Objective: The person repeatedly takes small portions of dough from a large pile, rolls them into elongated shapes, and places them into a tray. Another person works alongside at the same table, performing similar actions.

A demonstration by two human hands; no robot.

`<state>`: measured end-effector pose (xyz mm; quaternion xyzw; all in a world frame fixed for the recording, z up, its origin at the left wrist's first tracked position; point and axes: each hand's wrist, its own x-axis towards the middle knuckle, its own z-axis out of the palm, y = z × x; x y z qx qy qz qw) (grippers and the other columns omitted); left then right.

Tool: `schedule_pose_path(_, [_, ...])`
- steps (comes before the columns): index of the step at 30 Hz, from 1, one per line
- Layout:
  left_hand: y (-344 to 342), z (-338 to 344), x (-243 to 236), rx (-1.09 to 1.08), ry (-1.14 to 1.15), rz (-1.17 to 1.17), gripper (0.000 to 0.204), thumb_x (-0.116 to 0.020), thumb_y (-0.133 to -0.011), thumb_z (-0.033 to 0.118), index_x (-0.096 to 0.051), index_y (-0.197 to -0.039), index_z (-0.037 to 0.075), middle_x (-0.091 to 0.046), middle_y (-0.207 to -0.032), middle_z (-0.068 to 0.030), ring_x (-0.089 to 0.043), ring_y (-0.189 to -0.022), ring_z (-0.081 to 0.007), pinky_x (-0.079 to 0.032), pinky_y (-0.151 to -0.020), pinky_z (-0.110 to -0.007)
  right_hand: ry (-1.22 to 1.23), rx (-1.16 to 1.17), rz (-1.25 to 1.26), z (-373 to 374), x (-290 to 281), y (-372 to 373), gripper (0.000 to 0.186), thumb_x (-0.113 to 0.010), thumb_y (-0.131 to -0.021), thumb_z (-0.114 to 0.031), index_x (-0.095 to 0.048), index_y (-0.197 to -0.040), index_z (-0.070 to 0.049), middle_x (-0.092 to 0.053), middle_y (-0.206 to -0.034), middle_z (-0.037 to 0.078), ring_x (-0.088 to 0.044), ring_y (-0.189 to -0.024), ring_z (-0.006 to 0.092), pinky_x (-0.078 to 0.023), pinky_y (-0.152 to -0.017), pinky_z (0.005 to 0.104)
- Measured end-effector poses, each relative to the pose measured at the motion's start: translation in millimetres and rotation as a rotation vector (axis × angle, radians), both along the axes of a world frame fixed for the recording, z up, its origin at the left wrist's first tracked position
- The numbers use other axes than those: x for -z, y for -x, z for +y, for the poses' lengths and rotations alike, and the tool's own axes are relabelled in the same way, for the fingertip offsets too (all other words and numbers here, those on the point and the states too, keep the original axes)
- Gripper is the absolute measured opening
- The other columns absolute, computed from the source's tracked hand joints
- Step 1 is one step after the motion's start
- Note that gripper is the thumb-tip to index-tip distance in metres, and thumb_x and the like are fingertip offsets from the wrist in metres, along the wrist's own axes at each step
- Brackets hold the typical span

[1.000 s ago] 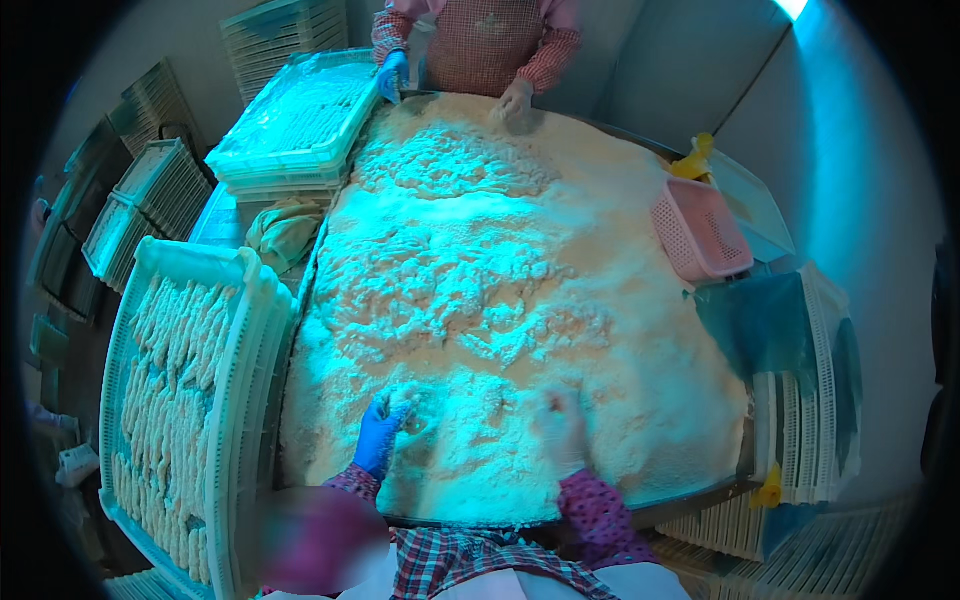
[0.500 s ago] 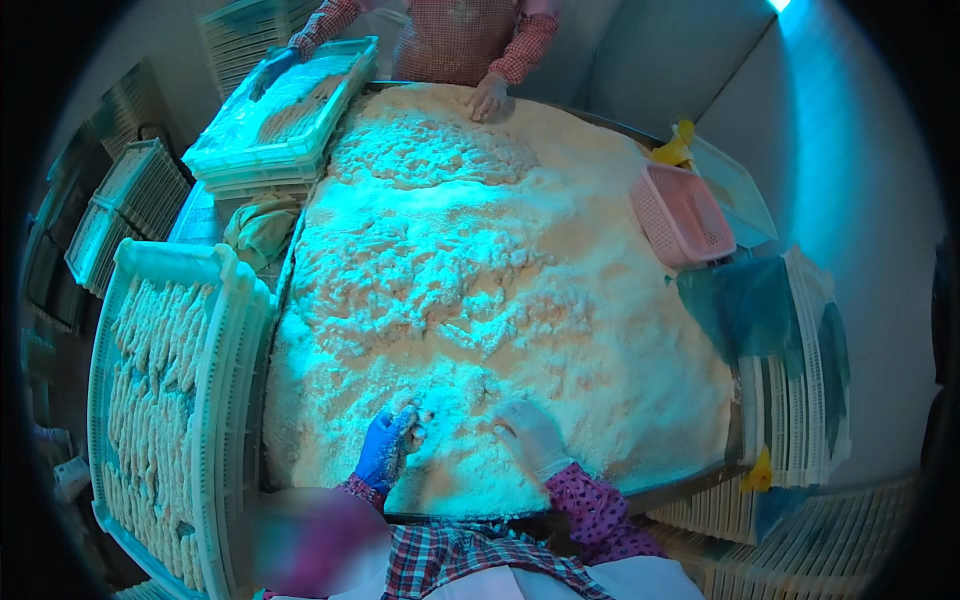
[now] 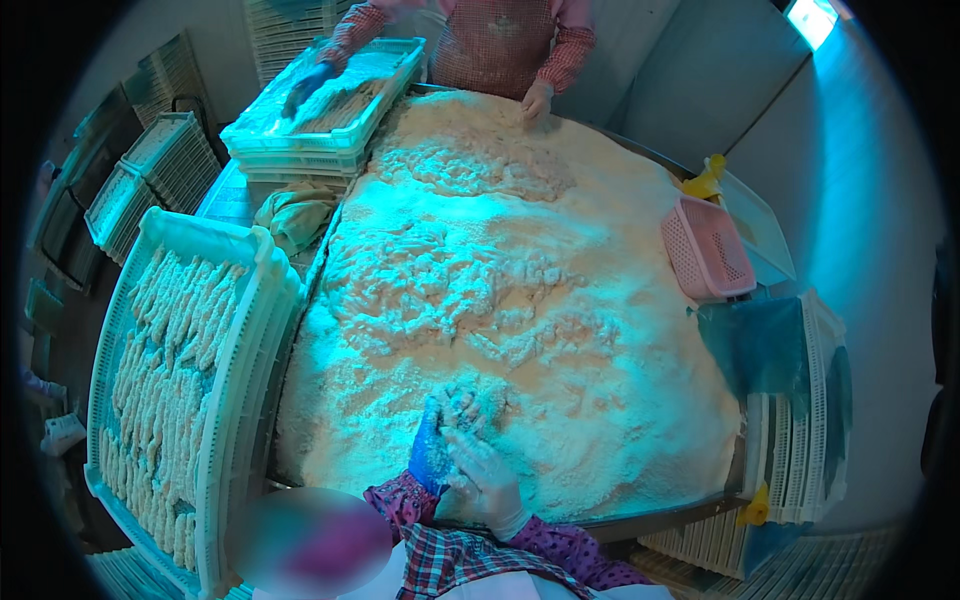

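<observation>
My left hand [image 3: 430,450], in a blue glove caked with crumbs at the fingers, is curled near the front of a big bed of pale crumbs [image 3: 620,390]. Against it lies my right hand [image 3: 487,478], white-gloved, its fingers stretched toward the left fingers. Around the left fingertips is a crumb-covered clump [image 3: 462,408]; whether it is a coated piece or loose crumbs, I cannot make out. On my left, a pale plastic tray [image 3: 208,455] tops a stack and carries rows of long crumb-coated strips [image 3: 165,390].
Across the table a co-worker [image 3: 490,50] has one hand over a crumb-filled tray [image 3: 345,138] and the other on the crumbs. A pink basket [image 3: 708,250] stands at the right edge, above stacked trays [image 3: 790,440]. A crumpled cloth [image 3: 297,217] lies between the left tray stacks.
My hands, apart before, have come together, the right moving left to meet the left. The view has shifted a little. The co-worker's gloved hand on the tray has moved.
</observation>
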<state>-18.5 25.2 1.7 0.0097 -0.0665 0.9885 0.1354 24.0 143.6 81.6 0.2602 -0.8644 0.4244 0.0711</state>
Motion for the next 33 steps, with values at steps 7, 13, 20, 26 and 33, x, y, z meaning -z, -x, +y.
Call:
schedule_pose_path(7, [-38.1, 16.7, 16.2, -0.172, 1.141, 0.062, 0.055, -0.037, -0.097, 0.041, -0.026, -0.143, 0.013, -0.032, -0.145, -0.0073, -0.033, -0.131, -0.0267, -0.033, -0.104, -0.042, -0.246, 0.089, 0.147, -11.1, 0.2, 32.0, 0.042, -0.036, -0.095, -0.028, -0.049, -0.131, -0.01, -0.038, -0.141, 0.015, -0.029, -0.134, 0.0342, -0.019, -0.109, 0.0492])
schedule_pose_path(13, [-35.9, -1.3, 10.5, -0.096, 0.592, -0.086, 0.043, -0.04, -0.096, 0.043, -0.045, -0.127, 0.014, -0.047, -0.128, -0.0093, -0.046, -0.116, -0.017, -0.038, -0.094, -0.035, -0.191, 0.076, 0.171, -7.1, 13.9, 46.3, 0.047, -0.033, -0.096, -0.035, -0.038, -0.14, -0.018, -0.025, -0.149, 0.013, -0.015, -0.139, 0.0367, -0.008, -0.11, 0.0532])
schedule_pose_path(20, [-30.5, -4.2, -42.0, 0.113, 0.778, -0.353, 0.036, -0.038, -0.098, 0.043, -0.054, -0.11, 0.012, -0.057, -0.106, -0.0035, -0.053, -0.093, -0.0127, -0.045, -0.078, -0.031, -0.154, 0.226, 0.117, -20.0, 20.7, 49.2, 0.051, -0.028, -0.098, -0.037, -0.034, -0.141, -0.01, -0.027, -0.147, 0.016, -0.019, -0.138, 0.0352, -0.006, -0.112, 0.0485])
schedule_pose_path(26, [-2.5, -46.1, -19.3, -0.089, 1.162, -0.392, 0.044, -0.042, -0.094, 0.048, -0.054, -0.099, 0.006, -0.06, -0.085, -0.0055, -0.06, -0.078, -0.0205, -0.047, -0.064, -0.037, 0.089, 0.066, -0.038, -30.3, 9.1, 44.2, 0.065, -0.052, -0.088, -0.041, -0.031, -0.139, -0.006, -0.034, -0.137, 0.019, -0.032, -0.127, 0.036, -0.025, -0.103, 0.045])
schedule_pose_path(33, [-16.0, -47.4, 5.9, 0.055, 2.675, 0.445, 0.032, -0.056, -0.086, 0.041, -0.054, -0.098, 0.012, -0.06, -0.072, -0.0185, -0.06, -0.066, -0.037, -0.047, -0.054, -0.046, 0.359, 0.552, -0.314, 53.5, 54.2, 80.4, 0.026, -0.06, -0.083, -0.019, -0.059, -0.105, -0.004, -0.057, -0.099, 0.011, -0.053, -0.1, 0.0281, -0.04, -0.089, 0.0401])
